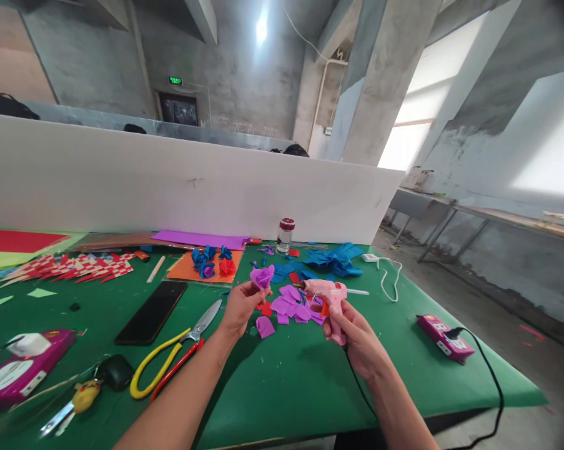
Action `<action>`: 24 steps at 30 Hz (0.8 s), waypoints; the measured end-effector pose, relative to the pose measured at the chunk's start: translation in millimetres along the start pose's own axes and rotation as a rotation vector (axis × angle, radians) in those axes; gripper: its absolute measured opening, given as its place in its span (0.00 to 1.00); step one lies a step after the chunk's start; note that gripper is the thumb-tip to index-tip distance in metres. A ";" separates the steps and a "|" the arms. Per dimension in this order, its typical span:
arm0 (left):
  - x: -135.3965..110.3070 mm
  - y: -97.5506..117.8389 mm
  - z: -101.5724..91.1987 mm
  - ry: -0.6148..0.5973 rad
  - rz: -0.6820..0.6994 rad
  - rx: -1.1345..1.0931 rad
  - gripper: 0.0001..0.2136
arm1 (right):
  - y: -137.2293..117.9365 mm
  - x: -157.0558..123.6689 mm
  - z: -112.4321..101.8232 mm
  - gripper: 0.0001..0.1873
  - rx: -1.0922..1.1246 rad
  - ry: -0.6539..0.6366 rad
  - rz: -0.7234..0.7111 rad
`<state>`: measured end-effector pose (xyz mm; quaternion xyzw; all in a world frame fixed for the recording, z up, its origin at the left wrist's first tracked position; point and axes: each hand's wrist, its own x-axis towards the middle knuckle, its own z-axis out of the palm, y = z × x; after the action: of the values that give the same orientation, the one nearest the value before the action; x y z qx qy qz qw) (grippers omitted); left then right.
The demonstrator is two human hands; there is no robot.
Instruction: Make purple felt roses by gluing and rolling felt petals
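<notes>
Between the fingers of my left hand (239, 307) is a purple paper flower (262, 276), held upright above the table. My right hand (351, 331) is wrapped round the handle of a pink glue gun (327, 292). Its nozzle points left toward the flower, with a gap between them, and a glue stick (358, 292) juts from its rear. Loose purple petals (291, 304) lie on the green table below and between my hands. One single petal (265, 327) rests nearer to me, and a few red scraps (265, 309) are beside the pile.
Scissors (183, 347) and a black phone (151, 312) lie left of my left arm. Finished blue and red flowers (211, 259) sit on orange paper (177, 267). Behind stand a lidded jar (285, 236) and blue crepe paper (335, 259). A purple power strip (445, 337) lies right, its black cord trailing.
</notes>
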<state>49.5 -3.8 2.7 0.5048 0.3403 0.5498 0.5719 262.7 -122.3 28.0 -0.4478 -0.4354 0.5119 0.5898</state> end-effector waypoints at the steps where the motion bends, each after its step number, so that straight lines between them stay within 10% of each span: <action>1: 0.0 -0.4 0.1 -0.002 0.000 -0.005 0.11 | -0.2 -0.3 3.0 0.24 -0.005 0.008 0.002; 24: -3.5 -0.1 4.6 -0.048 0.031 -0.053 0.08 | 18.6 -0.1 33.6 0.22 -0.810 0.158 -0.498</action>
<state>53.2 -8.1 3.2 0.5079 0.3039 0.5551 0.5845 226.1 -118.3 17.2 -0.5611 -0.6475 0.1086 0.5040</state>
